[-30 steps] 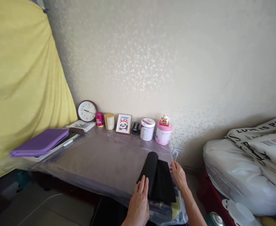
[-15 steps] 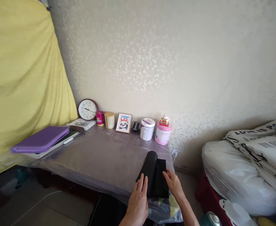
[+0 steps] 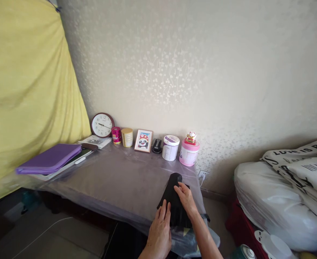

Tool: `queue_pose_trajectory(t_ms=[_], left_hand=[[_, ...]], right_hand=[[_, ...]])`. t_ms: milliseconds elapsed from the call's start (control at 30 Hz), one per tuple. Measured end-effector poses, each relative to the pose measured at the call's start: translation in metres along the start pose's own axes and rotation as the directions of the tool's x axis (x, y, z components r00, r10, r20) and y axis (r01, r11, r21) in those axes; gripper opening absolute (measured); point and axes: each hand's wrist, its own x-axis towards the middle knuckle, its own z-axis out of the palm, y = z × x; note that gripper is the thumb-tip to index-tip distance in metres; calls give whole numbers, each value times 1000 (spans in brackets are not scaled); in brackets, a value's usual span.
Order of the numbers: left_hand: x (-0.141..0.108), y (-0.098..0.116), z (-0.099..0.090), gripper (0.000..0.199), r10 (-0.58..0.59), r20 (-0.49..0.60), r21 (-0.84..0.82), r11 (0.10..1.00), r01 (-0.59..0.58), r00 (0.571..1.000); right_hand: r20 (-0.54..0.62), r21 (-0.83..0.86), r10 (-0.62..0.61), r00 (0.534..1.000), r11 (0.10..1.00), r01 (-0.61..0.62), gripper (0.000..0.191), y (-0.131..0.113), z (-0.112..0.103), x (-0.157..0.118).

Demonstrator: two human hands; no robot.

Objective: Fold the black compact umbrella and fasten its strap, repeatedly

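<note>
A piece of folded black material (image 3: 172, 192), seemingly cloth or thin plastic, lies near the right front corner of the table. My left hand (image 3: 160, 228) rests on its lower left part, fingers stretched out and flat. Over its upper right part is my right hand (image 3: 186, 199), fingers bent and pinching the folded-over layer. The right edge of the material is partly hidden beneath that hand and forearm. Clear plastic sheeting (image 3: 115, 180) covers the tabletop and hangs over the front edge.
Along the wall stand a clock (image 3: 102, 125), a pink can (image 3: 116, 135), a yellow-lidded tub (image 3: 127, 137), a panda picture (image 3: 143, 140), a white tin (image 3: 170, 148) and a pink tin (image 3: 188, 154) bearing a cat figurine (image 3: 191, 137). A purple folder (image 3: 49, 158) lies left; bulky bags (image 3: 277, 205) sit right.
My right hand has moved left and up, from the material's right edge onto its top, bringing the right flap over. The left hand stays in about the same place.
</note>
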Motion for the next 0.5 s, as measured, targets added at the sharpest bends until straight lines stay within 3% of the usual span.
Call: queue_pose_trajectory(t_ms=[133,300,500], left_hand=[[0,-3,3,63,46,-59,-31,998,-48,997],[-2,-1,-4,60,25,-43,13,1000,-24,999],[-4,0,-2,64,-17,-25,36,999,18,1000]], right_hand=[[51,-150,-20,998,988,28,42,4,12,5],[148,-338,-15,989,939,65,33,3,19,11],[317,-312,49,947,948,56,27,-6,19,9]])
